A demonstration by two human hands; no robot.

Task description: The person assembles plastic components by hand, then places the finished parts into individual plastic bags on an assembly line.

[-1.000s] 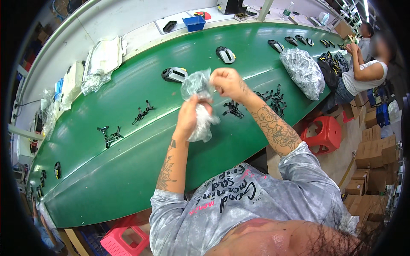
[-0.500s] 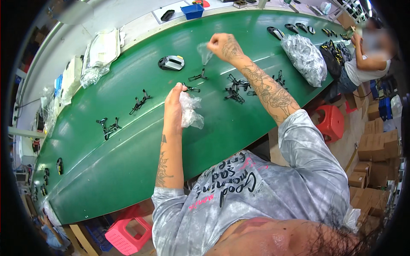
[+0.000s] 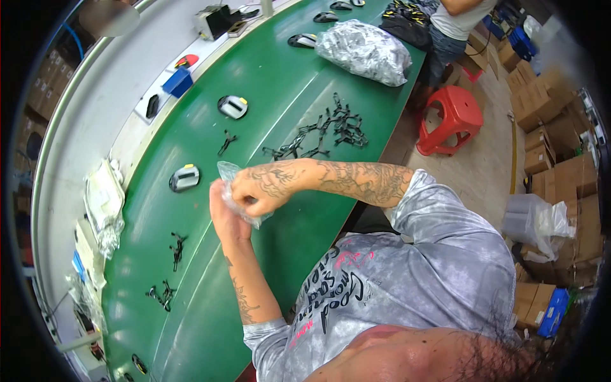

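Crumpled clear plastic bags [image 3: 227, 170] show above and below my two hands, which meet over the green table. My left hand [image 3: 226, 216] is closed around the plastic, its fingers partly covered. Across it lies my right hand [image 3: 262, 188], fingers curled in and also gripping the clear plastic. Whether anything sits inside the plastic is hidden. Beyond my hands are a grey-and-black device with a yellow tab [image 3: 184, 178] and a similar one [image 3: 233, 107]. Between these two lies a small black branched plastic part [image 3: 227, 141].
Black branched parts [image 3: 340, 124] lie heaped beyond my right forearm, with others [image 3: 177, 248] to the left. A large bag of clear plastic [image 3: 366, 51] rests farther back. A blue bin [image 3: 177, 83] stands along the far edge. A red stool [image 3: 450, 121] and a co-worker [image 3: 455, 28] are at the right.
My right hand, earlier raised and apart with a thin clear bag, has come down onto my left hand. The view has turned toward the right, bringing a second grey-and-black device into sight.
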